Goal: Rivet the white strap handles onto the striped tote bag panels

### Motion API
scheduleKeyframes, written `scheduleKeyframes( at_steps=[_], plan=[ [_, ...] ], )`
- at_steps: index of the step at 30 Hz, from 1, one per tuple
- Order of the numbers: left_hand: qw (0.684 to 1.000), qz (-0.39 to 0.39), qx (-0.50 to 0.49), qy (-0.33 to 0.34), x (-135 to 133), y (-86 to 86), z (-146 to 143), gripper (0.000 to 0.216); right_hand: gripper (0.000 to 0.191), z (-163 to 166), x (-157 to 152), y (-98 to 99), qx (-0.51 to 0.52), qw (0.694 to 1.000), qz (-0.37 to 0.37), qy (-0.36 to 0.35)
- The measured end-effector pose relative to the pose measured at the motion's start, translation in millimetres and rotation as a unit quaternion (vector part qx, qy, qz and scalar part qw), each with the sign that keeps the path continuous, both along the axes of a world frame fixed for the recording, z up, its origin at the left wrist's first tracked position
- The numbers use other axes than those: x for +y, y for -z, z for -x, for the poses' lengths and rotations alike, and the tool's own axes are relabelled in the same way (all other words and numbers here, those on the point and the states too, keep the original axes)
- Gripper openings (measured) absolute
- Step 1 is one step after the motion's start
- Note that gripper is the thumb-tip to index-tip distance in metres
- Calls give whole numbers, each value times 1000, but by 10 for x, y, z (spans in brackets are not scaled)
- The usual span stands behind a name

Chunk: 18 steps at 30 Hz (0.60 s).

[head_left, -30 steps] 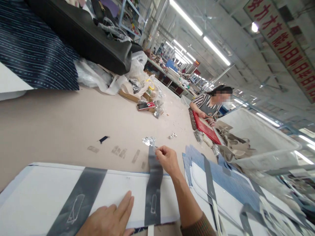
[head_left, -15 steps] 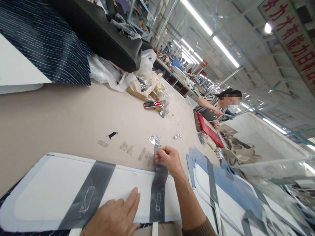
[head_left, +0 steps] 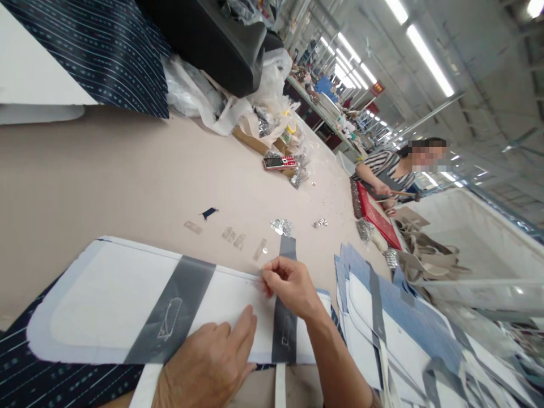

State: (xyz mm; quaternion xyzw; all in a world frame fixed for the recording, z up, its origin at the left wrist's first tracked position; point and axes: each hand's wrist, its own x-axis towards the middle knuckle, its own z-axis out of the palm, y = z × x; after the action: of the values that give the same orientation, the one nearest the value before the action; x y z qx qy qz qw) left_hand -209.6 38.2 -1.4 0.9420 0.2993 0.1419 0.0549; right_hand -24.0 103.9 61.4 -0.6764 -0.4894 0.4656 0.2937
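A white padded fabric panel (head_left: 106, 294) with two grey straps lies on the beige table in front of me. My left hand (head_left: 210, 365) rests flat on its near edge, fingers stretched out, between the two straps. My right hand (head_left: 287, 283) is pinched closed at the panel's far edge, right beside the right grey strap (head_left: 285, 323); whatever it pinches is too small to make out. A small heap of silvery metal pieces (head_left: 281, 226) lies just beyond that hand. The left grey strap (head_left: 174, 311) carries a chalk outline.
A stack of blue-and-white panels (head_left: 382, 317) lies at my right. A red phone (head_left: 278, 162), plastic bags (head_left: 238, 107), a black bag (head_left: 212, 39) and dark striped cloth (head_left: 106, 51) sit farther back. A person in a striped top (head_left: 389, 170) works over a red board (head_left: 376, 218).
My right hand drew back from the strap's far end near the metal pieces to the panel's far edge. The view tipped down and left. My left hand stayed flat on the panel.
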Motion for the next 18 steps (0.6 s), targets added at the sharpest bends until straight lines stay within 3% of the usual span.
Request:
scheduleKeyframes(
  at_steps=[5, 11, 18],
  plan=[
    [1000, -4, 3, 1, 17, -50, 9, 48, 12, 68, -36, 50, -112, 989, 30, -98],
    [1000, -1, 8, 5, 11, -70, 12, 45, 14, 119, 42, -19, -178, 977, 36, -112],
    [1000, -13, -16, -6, 25, -70, -6, 41, 13, 47, 63, 49, -138, 982, 73, -103]
  ],
)
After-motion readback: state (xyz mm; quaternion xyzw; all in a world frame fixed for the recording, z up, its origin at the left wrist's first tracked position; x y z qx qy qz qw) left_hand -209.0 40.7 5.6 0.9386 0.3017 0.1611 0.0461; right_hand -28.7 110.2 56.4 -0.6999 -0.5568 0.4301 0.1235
